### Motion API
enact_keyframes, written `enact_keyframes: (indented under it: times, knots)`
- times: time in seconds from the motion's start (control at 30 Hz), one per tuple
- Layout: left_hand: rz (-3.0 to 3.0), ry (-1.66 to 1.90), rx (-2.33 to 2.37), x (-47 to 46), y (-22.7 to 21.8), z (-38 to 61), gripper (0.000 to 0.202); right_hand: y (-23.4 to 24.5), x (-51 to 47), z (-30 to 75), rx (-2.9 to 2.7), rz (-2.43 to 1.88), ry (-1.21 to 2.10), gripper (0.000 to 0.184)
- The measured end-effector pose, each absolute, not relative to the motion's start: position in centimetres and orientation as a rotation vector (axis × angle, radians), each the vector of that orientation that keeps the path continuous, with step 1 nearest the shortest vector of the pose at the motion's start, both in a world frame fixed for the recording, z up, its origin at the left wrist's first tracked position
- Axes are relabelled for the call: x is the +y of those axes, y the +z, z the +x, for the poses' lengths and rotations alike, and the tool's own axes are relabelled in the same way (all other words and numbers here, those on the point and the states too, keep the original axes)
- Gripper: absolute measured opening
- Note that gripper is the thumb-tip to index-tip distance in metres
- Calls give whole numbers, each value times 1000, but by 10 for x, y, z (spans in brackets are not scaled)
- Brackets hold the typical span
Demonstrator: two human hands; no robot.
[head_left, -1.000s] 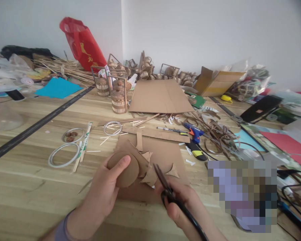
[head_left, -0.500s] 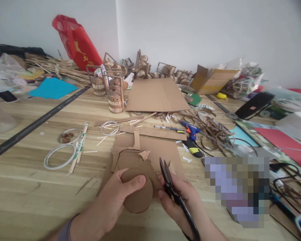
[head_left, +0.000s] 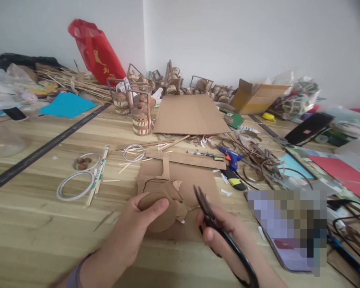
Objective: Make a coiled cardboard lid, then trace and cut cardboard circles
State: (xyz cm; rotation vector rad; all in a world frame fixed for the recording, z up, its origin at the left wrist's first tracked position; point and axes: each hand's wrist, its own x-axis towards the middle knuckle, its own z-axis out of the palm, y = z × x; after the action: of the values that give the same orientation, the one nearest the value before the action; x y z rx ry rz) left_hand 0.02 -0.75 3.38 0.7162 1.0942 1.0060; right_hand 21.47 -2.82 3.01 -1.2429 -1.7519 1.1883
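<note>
My left hand pinches a round cardboard disc, thumb on top and fingers hidden beneath. In my right hand is a pair of scissors with black handles, its blades pointing up and away, a short gap from the disc. Cardboard offcuts with curved cut edges lie just beyond the disc. Under them is a flat cardboard sheet on the wooden table. A craft knife with a yellow and black handle and a blue glue gun lie beyond my right hand.
A large cardboard sheet lies farther back, near small slatted baskets. White rings of tape and wooden sticks are at left. Tangled brown strips and a blurred-out phone-like device occupy the right.
My right hand and the scissors have moved right, away from the disc. My left hand has shifted slightly left and up with the disc. The cardboard offcut by my right fingers is released.
</note>
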Motion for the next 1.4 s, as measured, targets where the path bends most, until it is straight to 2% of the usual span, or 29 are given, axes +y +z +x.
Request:
enact_keyframes:
  times: [0.1, 0.17, 0.4, 0.67, 1.23, 1.4]
  knots:
    - [741, 1015, 1116, -6, 33, -2, 43, 31, -27, 217, -1862, -1198, 1352, 71]
    - [754, 1003, 1121, -7, 31, -2, 43, 28, -26, 217, -1888, -1227, 1366, 75]
    - [775, 976, 1155, -8, 31, -2, 44, 24, -24, 217, -1923, -1237, 1408, 76]
    - [939, 844, 1228, -12, 38, 1, 33, 25, -26, 212, -1847, -1235, 1457, 78]
    - [968, 717, 1316, -19, 30, 4, 52, 24, -31, 202, -1837, -1075, 1474, 77]
    - [988, 718, 1299, -20, 30, 5, 42, 29, -30, 200, -1813, -1045, 1500, 74]
